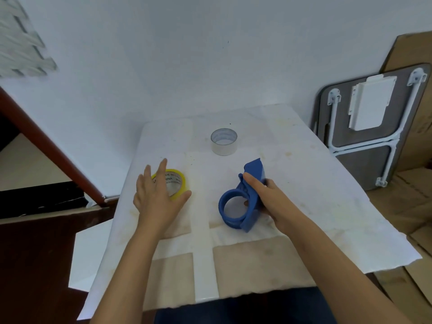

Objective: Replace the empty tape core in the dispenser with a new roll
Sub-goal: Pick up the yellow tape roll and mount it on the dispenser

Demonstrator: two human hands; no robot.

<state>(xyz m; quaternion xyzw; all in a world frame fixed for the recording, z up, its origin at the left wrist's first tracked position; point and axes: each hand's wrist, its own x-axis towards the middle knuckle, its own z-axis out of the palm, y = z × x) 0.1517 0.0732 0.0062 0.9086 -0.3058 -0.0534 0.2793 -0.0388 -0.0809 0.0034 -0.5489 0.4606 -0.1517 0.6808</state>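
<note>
A blue tape dispenser (243, 202) rests on the white paper-covered table (304, 183), its round hub bare with nothing on it. My right hand (264, 195) grips the dispenser's body from the right, index finger along its top. A yellow tape roll (177, 181) lies flat at the left. My left hand (156, 197) hovers over the yellow roll with fingers spread, covering its near-left part; I cannot tell whether it touches. A thin clear empty core (224, 141) stands farther back near the middle.
A folded table (374, 127) leans against the wall at the right, beside cardboard (416, 206). A dark red-brown wooden rail (46, 146) runs diagonally at the left. The table's near edge lies just ahead of my body.
</note>
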